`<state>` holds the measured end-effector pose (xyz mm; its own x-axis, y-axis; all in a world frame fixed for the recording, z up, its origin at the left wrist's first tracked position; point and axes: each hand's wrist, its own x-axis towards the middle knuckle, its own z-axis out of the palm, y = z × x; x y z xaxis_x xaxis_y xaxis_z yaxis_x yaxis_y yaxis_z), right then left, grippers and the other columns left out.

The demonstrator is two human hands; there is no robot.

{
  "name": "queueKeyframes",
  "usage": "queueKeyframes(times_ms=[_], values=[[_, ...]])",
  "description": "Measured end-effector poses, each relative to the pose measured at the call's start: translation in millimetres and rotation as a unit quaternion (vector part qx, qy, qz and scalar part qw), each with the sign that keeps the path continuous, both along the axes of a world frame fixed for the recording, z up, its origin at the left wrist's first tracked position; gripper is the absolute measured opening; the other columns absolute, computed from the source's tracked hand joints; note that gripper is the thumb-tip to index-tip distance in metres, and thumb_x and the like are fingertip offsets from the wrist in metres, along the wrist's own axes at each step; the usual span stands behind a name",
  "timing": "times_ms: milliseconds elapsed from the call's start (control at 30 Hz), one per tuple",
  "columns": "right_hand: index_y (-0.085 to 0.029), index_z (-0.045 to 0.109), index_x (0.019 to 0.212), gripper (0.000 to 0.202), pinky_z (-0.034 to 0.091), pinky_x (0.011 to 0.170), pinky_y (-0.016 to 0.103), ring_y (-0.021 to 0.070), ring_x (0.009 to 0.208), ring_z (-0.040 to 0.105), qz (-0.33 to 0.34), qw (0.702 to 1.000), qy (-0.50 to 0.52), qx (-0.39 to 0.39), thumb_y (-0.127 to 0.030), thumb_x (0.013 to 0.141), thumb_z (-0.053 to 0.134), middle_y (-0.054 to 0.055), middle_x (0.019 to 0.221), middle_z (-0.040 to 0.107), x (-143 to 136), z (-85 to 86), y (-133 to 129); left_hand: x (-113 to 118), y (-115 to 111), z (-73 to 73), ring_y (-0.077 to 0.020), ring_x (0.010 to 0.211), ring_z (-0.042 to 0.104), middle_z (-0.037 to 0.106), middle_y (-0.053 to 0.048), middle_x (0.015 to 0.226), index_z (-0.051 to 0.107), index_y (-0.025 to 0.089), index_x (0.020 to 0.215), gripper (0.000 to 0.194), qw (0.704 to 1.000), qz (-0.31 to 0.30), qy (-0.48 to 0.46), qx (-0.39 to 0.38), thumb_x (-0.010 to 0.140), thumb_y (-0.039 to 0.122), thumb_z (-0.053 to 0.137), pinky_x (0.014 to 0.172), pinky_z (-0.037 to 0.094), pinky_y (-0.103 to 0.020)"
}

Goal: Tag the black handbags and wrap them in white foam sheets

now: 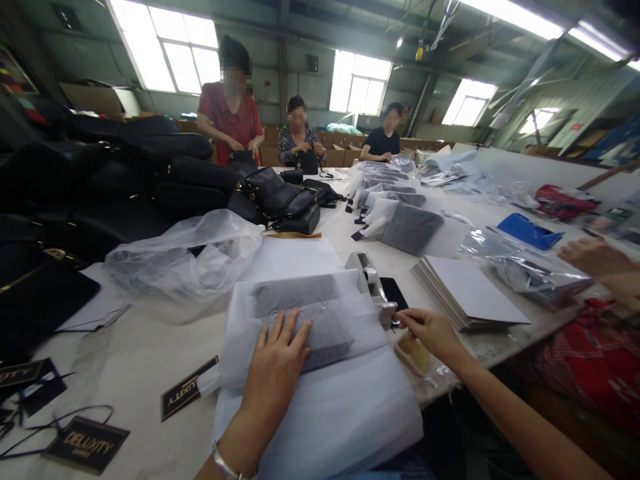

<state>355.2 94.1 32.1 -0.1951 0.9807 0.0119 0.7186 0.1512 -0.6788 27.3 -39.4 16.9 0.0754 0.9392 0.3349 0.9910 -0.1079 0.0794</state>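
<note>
My left hand (280, 353) lies flat, fingers spread, on a dark flat item (325, 333) wrapped in thin white tissue paper (370, 323). Further white sheets (350, 407) lie beneath it toward me. Thumb and forefinger of my right hand (430, 330) are pinched together at the cutting end of a tape dispenser (367, 273), on a bit of clear tape that barely shows. Beside the dispenser lies a black phone-like object (394, 292). A black "DELUXITY" tag (187, 389) sticks out at the left of the wrapped item.
Black handbags (285, 193) are piled at left. Crumpled clear plastic (185, 257) lies before them. Wrapped items (410, 227) stand in a row ahead. At right are stacked white boards (470, 290), a blue tray (530, 230) and another person's hand (595, 257). Several people work across the table.
</note>
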Motion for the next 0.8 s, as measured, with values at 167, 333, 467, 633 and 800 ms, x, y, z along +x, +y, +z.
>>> queueKeyframes(times_ms=[167,333,467,633,800], values=[[-0.024,0.077,0.093,0.031,0.052,0.075,0.034,0.0245,0.083,0.07,0.087,0.975,-0.124,0.163,-0.043,0.093,0.051,0.007,0.092,0.076,19,18.1,-1,-14,0,5.9,-0.0285,0.132,0.053,0.05,-0.009,0.15,0.049,0.023,0.144,0.052,0.999,-0.015,-0.05,0.006,0.093,0.015,0.055,0.103,0.052,-0.045],[-0.027,0.074,0.105,0.031,0.049,0.075,0.029,0.0188,0.086,0.068,0.312,0.906,-0.18,0.224,-0.032,0.099,0.045,0.006,0.098,0.075,-8,63.4,-7,-42,4,10.6,-0.0202,0.123,0.062,0.051,-0.005,0.15,0.049,0.024,0.144,0.056,0.994,0.003,-0.11,-0.016,0.094,0.003,0.037,0.096,0.057,-0.034],[-0.025,0.074,0.101,0.027,0.045,0.071,0.028,0.0172,0.079,0.065,0.441,0.85,-0.172,0.232,-0.035,0.099,0.049,0.006,0.087,0.073,-75,93.5,-5,-60,12,10.9,-0.0194,0.128,0.058,0.052,-0.004,0.149,0.05,0.026,0.142,0.05,0.985,-0.01,-0.171,-0.01,0.095,0.01,0.042,0.104,0.052,-0.035],[-0.022,0.072,0.081,0.032,0.039,0.062,0.025,0.0133,0.067,0.06,0.566,0.787,-0.145,0.198,-0.043,0.096,0.053,0.001,0.071,0.067,-172,99.0,12,-76,19,7.9,-0.0234,0.133,0.051,0.048,-0.009,0.151,0.049,0.024,0.143,0.054,0.976,-0.007,-0.218,0.011,0.09,0.016,0.058,0.111,0.044,-0.042],[-0.025,0.074,0.08,0.024,0.033,0.056,0.024,0.0136,0.065,0.062,0.603,0.729,-0.261,0.193,-0.043,0.09,0.061,-0.001,0.073,0.072,-245,91.2,35,-84,21,8.4,-0.025,0.134,0.049,0.048,-0.011,0.151,0.04,0.024,0.149,0.071,0.967,-0.003,-0.257,0.001,0.085,0.019,0.069,0.111,0.044,-0.043]])
